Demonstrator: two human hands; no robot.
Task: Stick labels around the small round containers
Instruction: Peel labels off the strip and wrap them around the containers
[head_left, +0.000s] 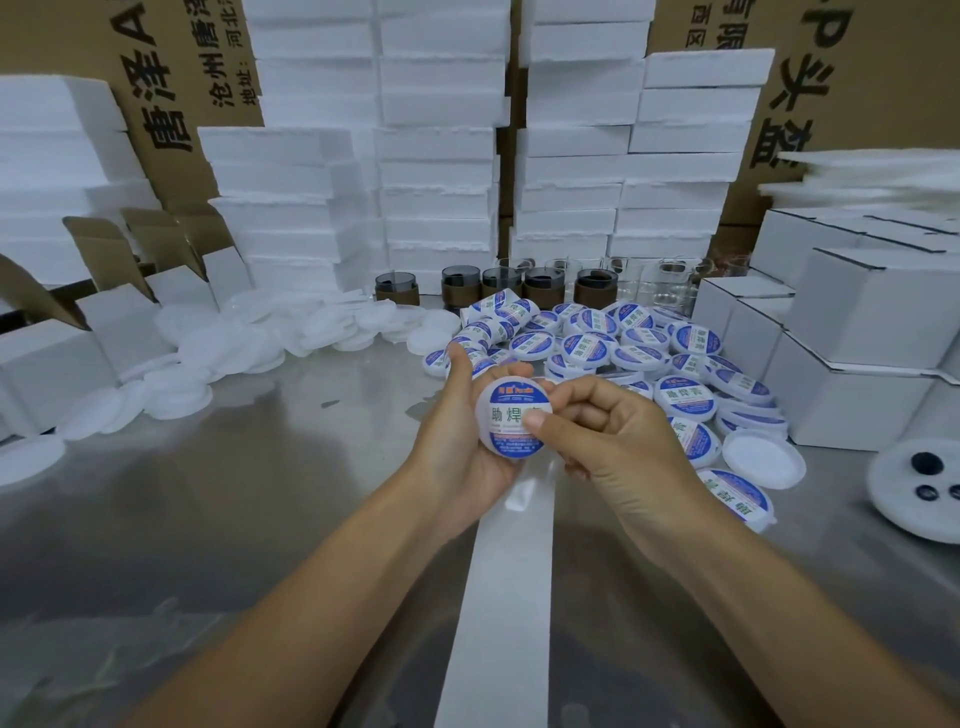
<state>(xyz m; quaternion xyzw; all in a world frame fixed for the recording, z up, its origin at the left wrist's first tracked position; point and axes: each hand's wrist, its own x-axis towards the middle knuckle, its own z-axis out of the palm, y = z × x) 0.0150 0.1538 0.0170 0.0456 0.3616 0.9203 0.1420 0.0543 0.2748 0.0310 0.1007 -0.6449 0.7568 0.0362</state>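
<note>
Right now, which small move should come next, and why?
Probably slide the right thumb across the label to press it flat: the left hand cradles the container, and the thumb sits on the label's right edge only.

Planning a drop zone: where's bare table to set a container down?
Bare table left of the backing strip, bordered by the plain white lids. Smaller patch right of the strip, before the white disc. Crowded: labelled containers and white boxes at right.
</note>
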